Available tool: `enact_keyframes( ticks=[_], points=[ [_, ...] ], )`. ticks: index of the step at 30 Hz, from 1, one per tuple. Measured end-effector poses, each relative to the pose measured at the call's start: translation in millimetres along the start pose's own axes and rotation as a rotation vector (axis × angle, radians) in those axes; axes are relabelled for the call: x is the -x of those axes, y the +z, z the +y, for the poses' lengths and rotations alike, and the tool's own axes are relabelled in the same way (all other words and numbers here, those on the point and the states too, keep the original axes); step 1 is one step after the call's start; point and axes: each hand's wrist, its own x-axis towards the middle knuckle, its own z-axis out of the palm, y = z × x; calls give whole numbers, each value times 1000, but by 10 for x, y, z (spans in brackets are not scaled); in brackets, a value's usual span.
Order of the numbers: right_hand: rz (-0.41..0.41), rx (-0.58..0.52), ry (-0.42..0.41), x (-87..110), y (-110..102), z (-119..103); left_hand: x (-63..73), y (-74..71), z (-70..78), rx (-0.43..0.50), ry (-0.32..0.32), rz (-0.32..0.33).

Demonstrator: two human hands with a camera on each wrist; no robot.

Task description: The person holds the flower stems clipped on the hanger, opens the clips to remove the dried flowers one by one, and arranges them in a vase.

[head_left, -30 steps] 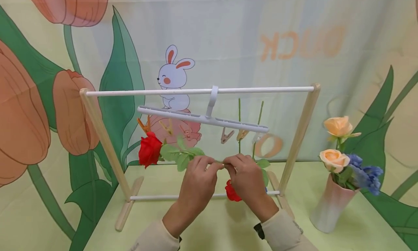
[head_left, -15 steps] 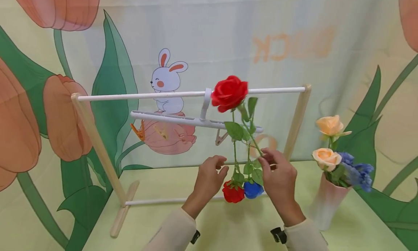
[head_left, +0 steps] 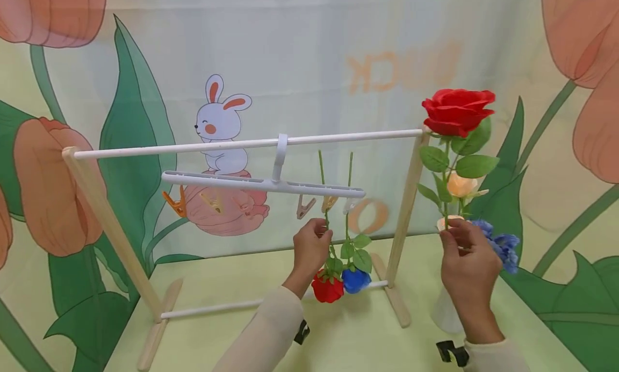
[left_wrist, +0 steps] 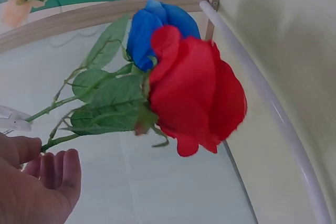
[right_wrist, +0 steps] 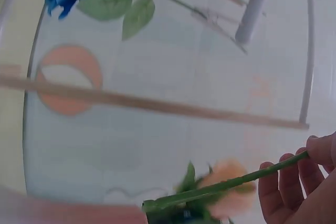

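Note:
My right hand (head_left: 471,267) pinches the stem of an upright red rose (head_left: 458,111) in front of the vase (head_left: 446,310) on the right. In the right wrist view the lower end of that stem (right_wrist: 226,185) appears beside the vase's pink rim (right_wrist: 73,212). My left hand (head_left: 311,247) pinches the stem of a second red rose (left_wrist: 197,90), which hangs upside down from a yellow clothespin (head_left: 330,202). Beside it a blue rose (head_left: 355,280) hangs head down from a whitish clothespin (head_left: 349,205). Both clothespins belong to the tilted grey hanger (head_left: 261,183).
The hanger hooks over the white rod (head_left: 203,147) of a wooden-legged rack (head_left: 113,235). Several other clothespins hang along it, including an orange one (head_left: 175,201). Peach roses (head_left: 461,185) and blue flowers (head_left: 504,248) stand in the vase, partly hidden by my right hand.
Both hands were together on the loose rose; my left hand released it. My right hand turned it upright and carried it right, to the vase. My left hand reached the hanging red rose's stem.

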Motion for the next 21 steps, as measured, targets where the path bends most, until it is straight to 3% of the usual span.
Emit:
enact_keyframes(
  ticks=[5,10,13,18,21],
  points=[
    [85,11,73,-205,-233,130,-17,18,-38,2,9,10],
    [168,7,73,-412,-341,258,-16,-35,-47,24,22,-21],
    [152,21,95,-478,-316,327,-20,-93,-43,25,22,-33],
    [70,111,237,-470,-291,481,-6,-134,-8,27,17,-45],
    [91,139,296,-442,-313,516,17,-121,5,54,13,-63]
  ],
)
